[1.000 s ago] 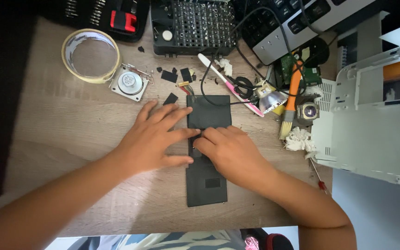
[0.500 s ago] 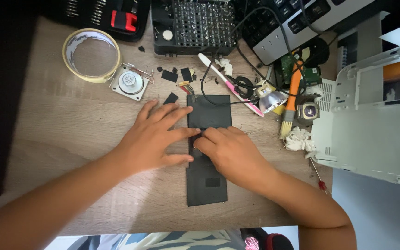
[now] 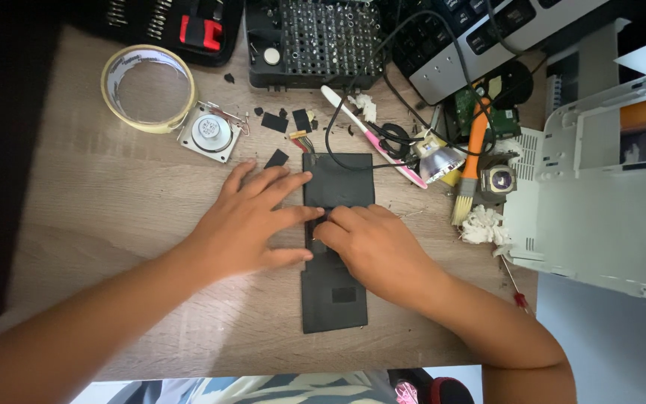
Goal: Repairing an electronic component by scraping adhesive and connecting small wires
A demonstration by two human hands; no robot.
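Note:
A long flat black panel [image 3: 336,292] lies lengthwise on the wooden desk [image 3: 114,194], with coloured wires at its far end. My left hand [image 3: 252,221] lies flat, fingers spread, pressing on the panel's left edge and the desk beside it. My right hand [image 3: 371,243] rests on the panel's middle with fingers curled, its fingertips meeting the left hand's fingertips at a spot on the panel. Whether the right fingers pinch something small is hidden.
A tape roll [image 3: 147,88] and a small square speaker [image 3: 209,132] sit at the far left. A bit set case [image 3: 315,41], a keyboard [image 3: 487,37], a toothbrush [image 3: 371,135], an orange brush [image 3: 472,161], a lamp bulb [image 3: 439,161] and a white device housing [image 3: 600,194] crowd the back and right.

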